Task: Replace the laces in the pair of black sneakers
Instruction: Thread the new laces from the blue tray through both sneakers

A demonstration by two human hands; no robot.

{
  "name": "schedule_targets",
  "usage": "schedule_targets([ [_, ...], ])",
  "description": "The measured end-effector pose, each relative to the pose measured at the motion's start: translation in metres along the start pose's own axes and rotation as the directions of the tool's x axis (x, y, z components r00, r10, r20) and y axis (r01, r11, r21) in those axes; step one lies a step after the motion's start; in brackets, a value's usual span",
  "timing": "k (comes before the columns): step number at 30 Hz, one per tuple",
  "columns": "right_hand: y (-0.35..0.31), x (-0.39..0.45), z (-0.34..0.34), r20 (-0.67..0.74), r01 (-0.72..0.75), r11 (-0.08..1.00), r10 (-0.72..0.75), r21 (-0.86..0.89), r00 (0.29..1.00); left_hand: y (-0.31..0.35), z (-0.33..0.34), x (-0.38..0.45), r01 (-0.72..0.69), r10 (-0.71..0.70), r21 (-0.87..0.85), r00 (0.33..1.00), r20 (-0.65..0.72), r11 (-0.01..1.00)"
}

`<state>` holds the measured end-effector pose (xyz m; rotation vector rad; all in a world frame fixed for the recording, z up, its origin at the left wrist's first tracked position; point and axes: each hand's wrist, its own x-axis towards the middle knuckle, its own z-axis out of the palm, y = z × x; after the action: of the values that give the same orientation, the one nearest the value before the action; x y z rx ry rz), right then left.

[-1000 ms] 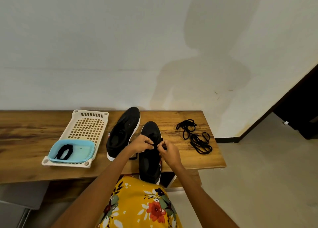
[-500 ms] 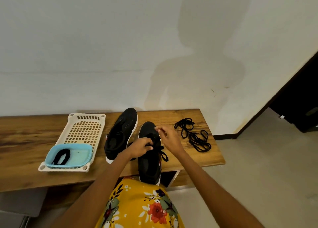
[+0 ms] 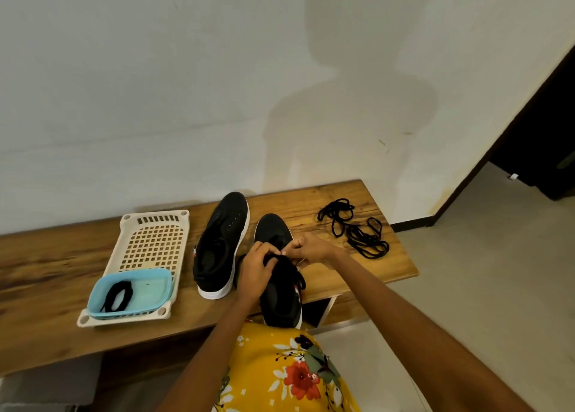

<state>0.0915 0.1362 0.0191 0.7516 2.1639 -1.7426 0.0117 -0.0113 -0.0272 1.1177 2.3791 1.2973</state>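
Two black sneakers stand on the wooden bench (image 3: 357, 274). The left sneaker (image 3: 222, 243) has bare eyelets and no lace. The right sneaker (image 3: 280, 281) sits at the front edge, its heel over the edge, with a black lace (image 3: 300, 282) partly threaded. My left hand (image 3: 256, 270) grips the tongue and lace at the sneaker's middle. My right hand (image 3: 308, 246) pinches the lace end just right of the eyelets. The two hands almost touch. A pile of loose black laces (image 3: 354, 229) lies on the bench to the right.
A cream perforated tray (image 3: 152, 243) lies at the left, with a blue tub (image 3: 130, 292) on its near end holding a folded black lace (image 3: 116, 295). A white wall is behind the bench. A tiled floor and a dark doorway (image 3: 541, 144) are at the right.
My right hand had lifted toward the toe half a second ago; it has come back down beside my left hand at the eyelets. The head has shifted, tilting the view.
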Motion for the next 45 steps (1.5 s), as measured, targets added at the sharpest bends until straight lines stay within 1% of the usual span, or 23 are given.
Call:
schedule_targets([
  [3, -0.002, 0.004, 0.0, 0.003, -0.004, 0.996, 0.004, -0.087, 1.0, -0.002, 0.0, 0.0, 0.029, -0.029, -0.053, 1.0, -0.004, 0.998],
  [7, -0.002, 0.007, 0.004, -0.051, 0.046, 0.994, -0.051, -0.095, 0.997, -0.005, 0.0, -0.001, 0.047, -0.047, -0.091, 0.999, 0.001, 0.995],
  [10, 0.0, 0.007, 0.01, -0.241, 0.093, 0.992, -0.07, 0.087, 0.968, -0.003, 0.0, 0.0, 0.096, -0.094, -0.135, 0.995, 0.02, 0.986],
  [13, 0.007, 0.01, 0.007, -0.442, 0.119, 0.93, 0.051, 0.348, 0.896, 0.0, -0.005, 0.007, 0.199, -0.179, -0.147, 0.974, 0.137, 0.969],
  [15, 0.014, 0.013, 0.003, -0.503, 0.127, 0.886, 0.131, 0.446, 0.854, 0.0, -0.007, 0.013, 0.211, -0.189, -0.079, 0.955, 0.229, 0.974],
  [16, 0.019, 0.015, 0.001, -0.522, 0.129, 0.881, 0.146, 0.455, 0.841, 0.0, -0.008, 0.016, 0.192, -0.179, -0.023, 0.949, 0.26, 0.981],
  [18, 0.028, 0.016, -0.001, -0.579, 0.131, 0.923, 0.113, 0.363, 0.807, 0.002, -0.007, 0.018, 0.151, -0.167, 0.077, 0.944, 0.284, 0.985],
  [20, 0.032, 0.013, -0.004, -0.625, 0.167, 0.971, -0.026, 0.169, 0.781, 0.004, -0.005, 0.018, 0.149, -0.172, 0.106, 0.949, 0.262, 0.983],
  [21, 0.03, 0.009, -0.006, -0.602, 0.214, 0.975, -0.134, 0.062, 0.787, 0.004, -0.004, 0.018, 0.15, -0.174, 0.112, 0.954, 0.245, 0.982],
  [22, 0.028, 0.005, -0.008, -0.53, 0.265, 0.963, -0.251, -0.05, 0.81, 0.005, -0.002, 0.017, 0.149, -0.173, 0.116, 0.958, 0.231, 0.982],
  [24, 0.022, -0.002, -0.008, -0.26, 0.322, 0.893, -0.407, -0.315, 0.876, 0.006, -0.001, 0.015, 0.145, -0.169, 0.123, 0.963, 0.211, 0.982],
  [25, 0.02, -0.003, -0.006, -0.115, 0.346, 0.827, -0.435, -0.443, 0.893, 0.005, -0.001, 0.015, 0.15, -0.173, 0.124, 0.963, 0.204, 0.981],
  [26, 0.021, -0.002, -0.003, -0.019, 0.362, 0.77, -0.437, -0.526, 0.9, 0.005, -0.001, 0.015, 0.156, -0.178, 0.124, 0.964, 0.199, 0.98],
  [27, 0.022, -0.001, -0.001, 0.012, 0.359, 0.747, -0.426, -0.56, 0.905, 0.005, -0.001, 0.015, 0.162, -0.184, 0.123, 0.963, 0.195, 0.979],
  [31, 0.026, 0.002, 0.005, -0.115, 0.292, 0.816, -0.397, -0.499, 0.911, 0.007, -0.004, 0.018, 0.148, -0.166, 0.103, 0.967, 0.193, 0.984],
  [35, 0.033, 0.005, 0.009, -0.154, 0.249, 0.867, -0.343, -0.432, 0.927, 0.007, -0.026, 0.027, 0.103, -0.144, 0.184, 0.964, 0.226, 0.978],
  [37, 0.037, 0.007, 0.01, -0.187, 0.238, 0.908, -0.314, -0.345, 0.931, 0.011, -0.045, 0.031, 0.222, -0.218, -0.008, 0.962, 0.164, 0.975],
  [39, 0.04, 0.008, 0.013, -0.225, 0.225, 0.944, -0.28, -0.242, 0.933, 0.021, -0.061, 0.033, 0.338, -0.337, -0.332, 0.94, 0.063, 0.881],
  [40, 0.041, 0.009, 0.015, -0.245, 0.221, 0.955, -0.266, -0.197, 0.932, 0.028, -0.067, 0.034, 0.354, -0.398, -0.508, 0.917, 0.025, 0.785],
  [41, 0.043, 0.009, 0.017, -0.264, 0.217, 0.963, -0.254, -0.16, 0.93, 0.034, -0.071, 0.036, 0.333, -0.452, -0.68, 0.892, 0.003, 0.653],
  [43, 0.044, 0.009, 0.021, -0.298, 0.209, 0.973, -0.229, -0.097, 0.927, 0.047, -0.081, 0.039, 0.184, -0.551, -0.939, 0.835, -0.006, 0.289],
  [44, 0.043, 0.008, 0.022, -0.309, 0.204, 0.976, -0.217, -0.073, 0.926, 0.052, -0.085, 0.041, 0.088, -0.59, -0.986, 0.807, -0.013, 0.143],
  [45, 0.043, 0.008, 0.023, -0.316, 0.197, 0.979, -0.204, -0.055, 0.927, 0.054, -0.089, 0.043, 0.025, -0.615, -0.996, 0.788, -0.034, 0.088],
])
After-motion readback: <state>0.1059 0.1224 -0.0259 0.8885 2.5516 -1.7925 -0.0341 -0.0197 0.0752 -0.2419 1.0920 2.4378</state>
